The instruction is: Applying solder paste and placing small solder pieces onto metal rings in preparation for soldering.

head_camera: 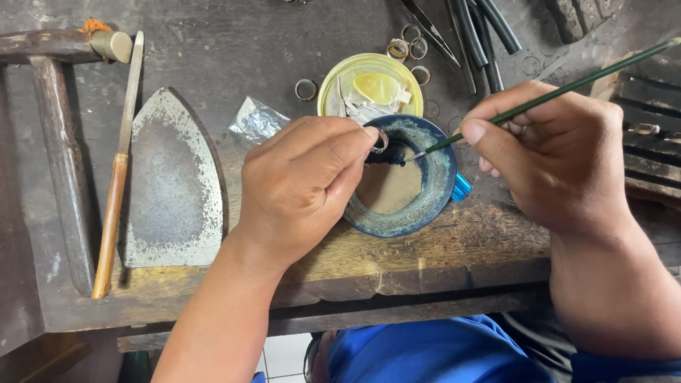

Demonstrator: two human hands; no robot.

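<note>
My left hand (301,181) pinches a small metal ring (381,141) over the near-left rim of a blue crusted cup (433,202) holding brownish liquid. My right hand (546,152) grips a thin green-handled brush (560,91) like a pen. Its dark tip points down-left and touches the ring above the cup.
A yellow lid (333,85) with white scraps lies behind the cup, several loose metal rings (306,89) around it. A flat iron plate (172,181), a bamboo-handled file (117,177), a hammer (60,106), tweezers (429,30) and black tubes (479,35) lie on the worn wooden bench.
</note>
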